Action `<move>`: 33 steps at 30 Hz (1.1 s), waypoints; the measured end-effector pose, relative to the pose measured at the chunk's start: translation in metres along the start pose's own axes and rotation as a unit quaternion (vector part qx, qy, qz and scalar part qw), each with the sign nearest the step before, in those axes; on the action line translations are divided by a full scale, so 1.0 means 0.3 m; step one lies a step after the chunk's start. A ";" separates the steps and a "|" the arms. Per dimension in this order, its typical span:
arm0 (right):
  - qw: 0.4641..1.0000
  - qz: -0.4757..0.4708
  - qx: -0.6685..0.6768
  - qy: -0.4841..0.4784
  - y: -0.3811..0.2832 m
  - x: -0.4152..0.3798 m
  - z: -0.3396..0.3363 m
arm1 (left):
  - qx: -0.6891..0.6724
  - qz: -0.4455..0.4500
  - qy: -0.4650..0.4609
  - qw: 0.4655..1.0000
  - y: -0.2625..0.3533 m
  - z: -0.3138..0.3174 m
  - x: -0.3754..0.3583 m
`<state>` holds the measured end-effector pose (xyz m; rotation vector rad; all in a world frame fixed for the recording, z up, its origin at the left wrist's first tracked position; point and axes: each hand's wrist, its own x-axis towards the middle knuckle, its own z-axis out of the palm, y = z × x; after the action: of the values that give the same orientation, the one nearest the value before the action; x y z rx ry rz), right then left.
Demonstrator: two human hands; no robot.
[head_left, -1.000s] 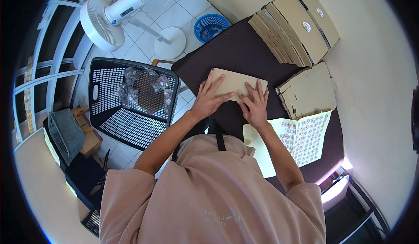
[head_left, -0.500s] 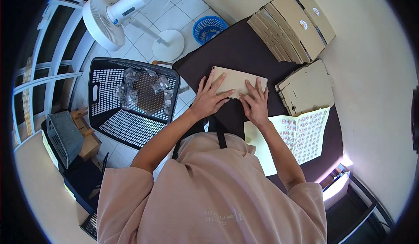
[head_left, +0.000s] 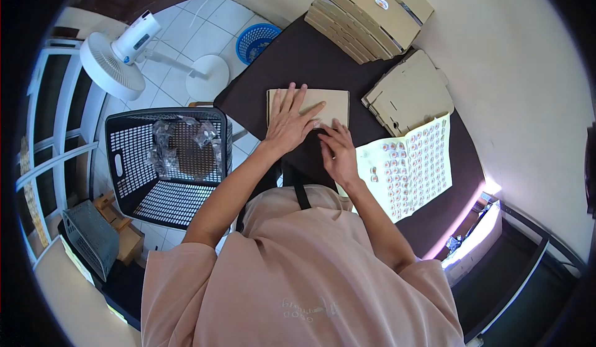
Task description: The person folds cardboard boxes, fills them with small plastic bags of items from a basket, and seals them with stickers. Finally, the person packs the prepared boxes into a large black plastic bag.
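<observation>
A closed flat cardboard box (head_left: 335, 103) lies on the dark tablecloth in front of me. My left hand (head_left: 289, 125) rests on its left part, palm down with the fingers spread. At the box's near edge is my right hand (head_left: 339, 153), its fingers loosely bent and apart, fingertips touching or just beside the edge; nothing shows in it. A pale sheet of round stickers (head_left: 415, 168) lies right of this hand, partly under my right forearm.
Flattened cardboard boxes (head_left: 413, 92) lie right of the box, with a tall stack of folded boxes (head_left: 366, 14) behind. To the left stands a black basket (head_left: 180, 207) holding clear plastic packets. A white fan (head_left: 112, 67) and a blue basket (head_left: 256, 39) stand on the tiled floor.
The view has shifted, and the box now sits straighter. My right hand has slid off the box's top to its near edge, while my left hand stays flat on it.
</observation>
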<state>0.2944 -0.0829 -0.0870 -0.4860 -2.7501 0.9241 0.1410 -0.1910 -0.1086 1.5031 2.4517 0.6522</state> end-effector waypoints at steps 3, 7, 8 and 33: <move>0.967 0.175 0.132 0.132 0.027 -0.096 -0.070 | 0.030 -0.006 -0.008 0.999 0.020 -0.007 0.009; 0.884 0.381 0.156 0.222 0.177 -0.274 -0.157 | 0.012 -0.015 -0.026 0.999 0.011 0.007 0.014; 0.869 0.414 0.141 0.232 0.209 -0.301 -0.180 | 0.010 -0.013 -0.029 0.999 0.020 0.013 0.013; 0.914 0.299 -0.175 0.212 0.347 -0.189 -0.091 | 0.060 -0.050 -0.018 0.997 0.052 0.032 0.052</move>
<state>0.3801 -0.0107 -0.1341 -1.4581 -2.3765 0.3364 0.1499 -0.1686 -0.1089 1.4083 2.5613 0.4632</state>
